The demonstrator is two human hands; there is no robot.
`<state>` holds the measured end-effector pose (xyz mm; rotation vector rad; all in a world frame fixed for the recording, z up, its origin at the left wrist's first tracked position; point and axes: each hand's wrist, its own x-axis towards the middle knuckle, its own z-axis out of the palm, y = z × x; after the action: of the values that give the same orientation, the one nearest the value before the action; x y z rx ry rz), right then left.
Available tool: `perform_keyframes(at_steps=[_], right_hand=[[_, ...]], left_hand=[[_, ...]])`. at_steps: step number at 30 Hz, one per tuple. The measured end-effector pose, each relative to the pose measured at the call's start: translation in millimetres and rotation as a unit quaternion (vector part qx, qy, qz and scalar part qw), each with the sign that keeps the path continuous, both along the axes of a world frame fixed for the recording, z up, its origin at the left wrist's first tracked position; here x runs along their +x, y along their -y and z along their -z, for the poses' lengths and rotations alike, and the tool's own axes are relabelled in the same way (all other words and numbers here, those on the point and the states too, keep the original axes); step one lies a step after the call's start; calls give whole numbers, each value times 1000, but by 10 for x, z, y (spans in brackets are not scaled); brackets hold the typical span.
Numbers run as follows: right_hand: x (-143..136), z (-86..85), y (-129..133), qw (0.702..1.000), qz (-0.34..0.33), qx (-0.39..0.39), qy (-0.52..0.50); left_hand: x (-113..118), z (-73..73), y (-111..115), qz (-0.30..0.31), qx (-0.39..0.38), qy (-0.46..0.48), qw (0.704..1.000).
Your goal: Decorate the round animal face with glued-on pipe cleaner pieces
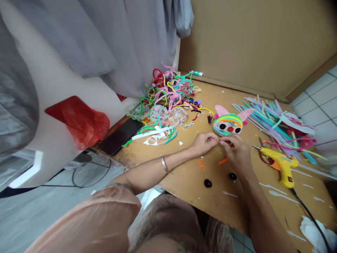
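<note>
My left hand (pixel 207 143) and my right hand (pixel 235 149) meet over the table, fingertips pinched close together. Something small and dark seems to sit between them, too small to name. Just beyond lies a round animal face (pixel 228 123) made of coloured pipe cleaners, with pink ears, black eyes and a red nose. Under my hands are two short orange pipe cleaner pieces, one (pixel 201 165) at the left and one (pixel 223 161) beside my right hand. Nearer me lie two black round pieces, one (pixel 207 183) left of my right forearm and another (pixel 232 176) close to it.
A yellow hot glue gun (pixel 281 163) with a black cord lies at the right. Behind it spreads a bundle of pipe cleaners (pixel 273 119). A tangled pipe cleaner heap (pixel 171 91), clear round pieces (pixel 178 115) and a black phone (pixel 121 136) are at the left.
</note>
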<state>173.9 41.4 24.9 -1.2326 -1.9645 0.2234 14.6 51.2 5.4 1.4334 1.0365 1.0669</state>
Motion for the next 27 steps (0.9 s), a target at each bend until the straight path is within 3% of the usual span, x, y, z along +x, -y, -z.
perform_keyframes(at_steps=[15,18,23,27], right_hand=[[1,-33,38,983,44,-66,168],[63,-62,16,987,48,-77,131],[166,-96,-26,996,13,-83,-15],[131,-78,-27,994,-7,-79,-72]], left_hand=[[-50,-10,-13,8,20,-28,999],[-66,-5,-23,-10,17,-19,1000],[-95,-6,-65,-48,23,1,999],[-93,-4,-66,-43,14,7,999]])
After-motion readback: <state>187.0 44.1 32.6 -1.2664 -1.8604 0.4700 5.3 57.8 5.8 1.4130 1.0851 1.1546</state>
